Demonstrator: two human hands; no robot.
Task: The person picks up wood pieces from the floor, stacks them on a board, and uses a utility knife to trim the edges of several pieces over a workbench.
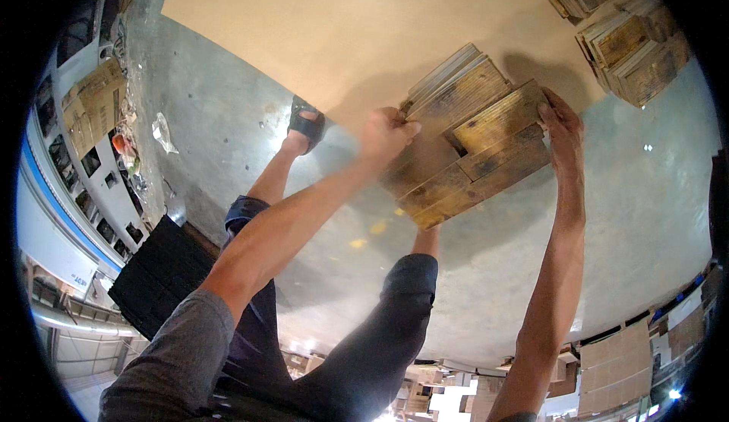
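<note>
The bundle of boards (478, 162), brown and with a wood-grain face, is between the two hands, in front of the person; it looks lifted above the border where the tan sheet (319, 34) meets the grey floor (228, 110). The left hand (389, 132) is curled closed at the left side of the bundle, its thumb against the boards, though blur hides how deep this grip goes. The right hand (563, 127) is half closed around the far right end, with the thumb on the upper face and the fingers behind the edge.

The main danger, I think, is slipping: the boards lie in uneven steps, with a dark gap in the middle, so pressure from the two ends may not reach every piece. If one hand loosens, or the bundle tilts more, inner boards could slide out. The right leg (429, 241) passes behind the bundle, and its foot is hidden, so a falling board could strike there. Also the left foot (307, 129), in a dark sandal, is at the sheet's corner; a careless step could shift the sheet and disturb the two other stacks (634, 46) near its right side
</note>
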